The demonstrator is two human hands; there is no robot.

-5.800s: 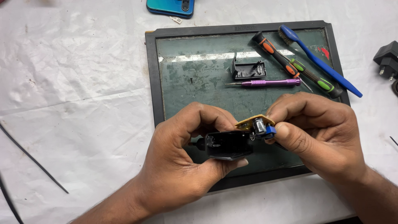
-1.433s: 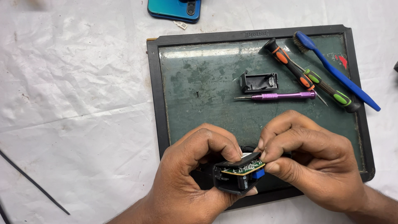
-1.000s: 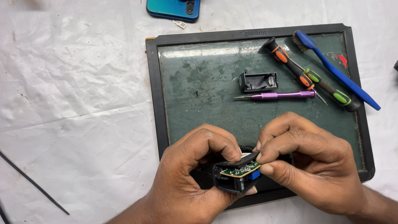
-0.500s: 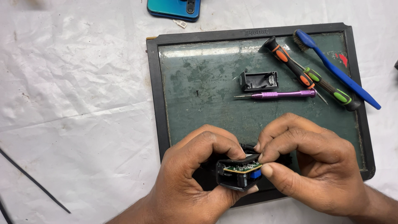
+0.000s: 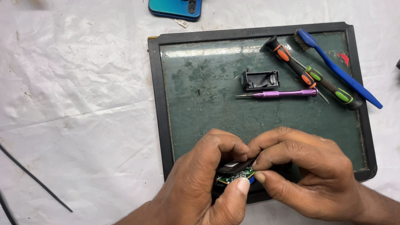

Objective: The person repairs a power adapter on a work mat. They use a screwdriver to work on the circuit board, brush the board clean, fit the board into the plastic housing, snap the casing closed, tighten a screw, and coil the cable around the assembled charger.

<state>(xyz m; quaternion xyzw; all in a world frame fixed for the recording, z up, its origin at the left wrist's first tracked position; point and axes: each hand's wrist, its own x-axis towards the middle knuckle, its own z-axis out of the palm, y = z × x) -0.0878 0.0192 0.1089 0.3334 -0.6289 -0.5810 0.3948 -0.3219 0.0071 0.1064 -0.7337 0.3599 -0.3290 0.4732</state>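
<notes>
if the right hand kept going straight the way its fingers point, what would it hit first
The right hand points left, so it would first meet the left hand, whose fingertips already seem to touch it over the small black case with a green circuit board.

Single head-worn view, looking steeply down, almost straight onto the tabletop. Close range: left hand point(image 5: 204, 183) and right hand point(image 5: 308, 175) fill the lower centre, forearms cut by the bottom edge. Dark-framed work mat point(image 5: 156, 104) right of centre, its top edge slightly tilted in frame, far rim fully in view. Crumpled white covering point(image 5: 75, 104) across the left half. Phone point(image 5: 175, 7) cropped at top edge. No second view for overlap.
</notes>
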